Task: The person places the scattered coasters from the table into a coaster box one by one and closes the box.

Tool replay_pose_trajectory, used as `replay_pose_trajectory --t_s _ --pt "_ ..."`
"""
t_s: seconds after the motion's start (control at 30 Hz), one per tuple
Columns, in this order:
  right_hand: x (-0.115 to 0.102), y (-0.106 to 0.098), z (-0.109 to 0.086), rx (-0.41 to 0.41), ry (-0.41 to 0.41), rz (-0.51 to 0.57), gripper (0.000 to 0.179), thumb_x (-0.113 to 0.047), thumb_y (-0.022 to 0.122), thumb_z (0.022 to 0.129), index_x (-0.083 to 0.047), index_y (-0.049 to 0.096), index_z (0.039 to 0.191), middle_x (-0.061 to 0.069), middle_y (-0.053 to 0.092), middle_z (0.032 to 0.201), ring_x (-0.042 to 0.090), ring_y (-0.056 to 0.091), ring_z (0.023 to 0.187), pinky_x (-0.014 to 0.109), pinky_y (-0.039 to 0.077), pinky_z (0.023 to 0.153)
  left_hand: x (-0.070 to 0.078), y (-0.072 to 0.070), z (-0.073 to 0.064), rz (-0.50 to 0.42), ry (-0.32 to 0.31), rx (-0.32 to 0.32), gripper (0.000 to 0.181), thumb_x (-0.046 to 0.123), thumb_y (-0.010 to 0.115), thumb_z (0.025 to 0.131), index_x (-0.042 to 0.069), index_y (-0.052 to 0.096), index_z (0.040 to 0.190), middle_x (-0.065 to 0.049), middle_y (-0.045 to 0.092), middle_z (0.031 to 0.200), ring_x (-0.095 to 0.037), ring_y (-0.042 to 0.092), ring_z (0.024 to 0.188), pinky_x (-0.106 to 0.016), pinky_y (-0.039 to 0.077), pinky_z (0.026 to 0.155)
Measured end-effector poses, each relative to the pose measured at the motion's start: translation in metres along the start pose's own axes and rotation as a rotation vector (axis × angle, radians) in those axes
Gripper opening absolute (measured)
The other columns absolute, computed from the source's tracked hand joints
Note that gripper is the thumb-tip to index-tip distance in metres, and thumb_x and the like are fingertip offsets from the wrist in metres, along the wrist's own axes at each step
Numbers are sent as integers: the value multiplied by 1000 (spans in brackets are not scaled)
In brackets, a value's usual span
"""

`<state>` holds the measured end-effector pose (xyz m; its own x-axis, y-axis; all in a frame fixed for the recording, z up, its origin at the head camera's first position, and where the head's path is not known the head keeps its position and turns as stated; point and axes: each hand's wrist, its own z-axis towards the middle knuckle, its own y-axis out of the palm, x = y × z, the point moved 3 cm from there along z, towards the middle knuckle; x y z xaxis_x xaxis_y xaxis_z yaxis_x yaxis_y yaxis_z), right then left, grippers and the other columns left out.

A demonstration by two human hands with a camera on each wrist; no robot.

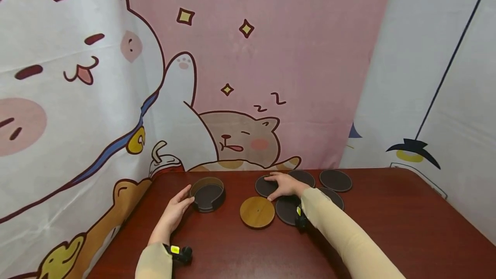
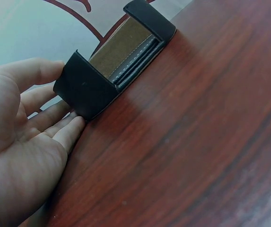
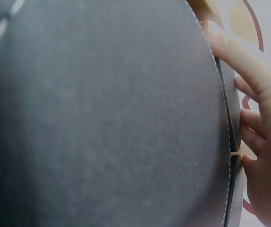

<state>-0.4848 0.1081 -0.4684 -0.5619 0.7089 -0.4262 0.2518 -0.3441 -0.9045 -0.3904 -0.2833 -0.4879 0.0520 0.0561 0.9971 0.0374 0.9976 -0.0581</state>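
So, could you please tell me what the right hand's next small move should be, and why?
The right hand should probably pinch the loose dark coaster nearest the holder, since it reaches over that coaster's edge, and the holder, touched by the left hand, shows room inside.

On the far cloth (image 1: 310, 55) I read two letters, Z and Z (image 1: 278, 99), above the drawn sleeping animal (image 1: 244, 134); the yellow labels (image 1: 175, 249) on my wrist cameras (image 1: 187, 254) I cannot make out.
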Motion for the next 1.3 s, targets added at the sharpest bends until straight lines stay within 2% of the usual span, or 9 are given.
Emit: replay_pose_trajectory --t_s 0.2,0.37,0.57,0.7,0.83,0.93,1.13,1.3 --pt "0 1 3 10 34 22 82 -48 82 72 -12 53 141 21 36 150 40 37 134 54 34 105 -1 -1 0 -4 1 15 62 5 54 97 1 26 152 -22 16 158 -32 12 145 -45 21 113" --pt "1 -1 2 17 60 1 79 -43 85 69 -16 57 138 19 40 148 37 40 133 52 37 103 -2 3 0 -2 1 4 62 6 54 97 1 26 152 -22 16 158 -33 12 145 -45 21 113" --pt "-3 -10 -1 33 25 -3 80 -41 85 67 -14 57 137 22 39 147 39 36 135 55 34 104 1 3 1 -6 2 -4 62 6 53 98 1 24 152 -21 15 158 -32 12 145 -46 19 114" --pt "-7 -18 0 46 10 5 83 -43 85 66 -18 54 139 17 40 147 35 38 134 53 35 104 5 3 -1 -16 -7 -18 62 4 51 99 0 21 153 -21 12 159 -32 9 146 -46 17 115" --pt "-14 -29 2 64 -4 10 85 -45 85 66 -21 53 140 11 46 143 30 45 127 48 39 101 1 0 0 -15 -15 -11 62 3 51 98 0 21 153 -21 12 159 -33 9 146 -46 17 114" --pt "-21 -41 3 80 -27 6 83 -46 85 66 -18 55 139 11 48 140 29 47 124 48 40 100 0 -1 1 -14 -22 -7 62 3 51 98 0 22 153 -21 12 159 -32 10 146 -46 18 114" --pt "-34 -65 0 105 -16 3 79 -45 84 67 -17 57 136 17 42 146 33 41 131 50 37 103 4 1 3 -20 -22 -28 64 4 52 98 0 20 153 -21 10 159 -32 8 146 -45 19 114" --pt "-42 -73 -3 105 -13 25 79 -45 84 68 -17 57 137 18 40 147 35 39 133 51 35 105 6 2 -1 12 -34 -15 63 3 51 97 0 21 153 -22 11 159 -33 10 146 -45 19 114"
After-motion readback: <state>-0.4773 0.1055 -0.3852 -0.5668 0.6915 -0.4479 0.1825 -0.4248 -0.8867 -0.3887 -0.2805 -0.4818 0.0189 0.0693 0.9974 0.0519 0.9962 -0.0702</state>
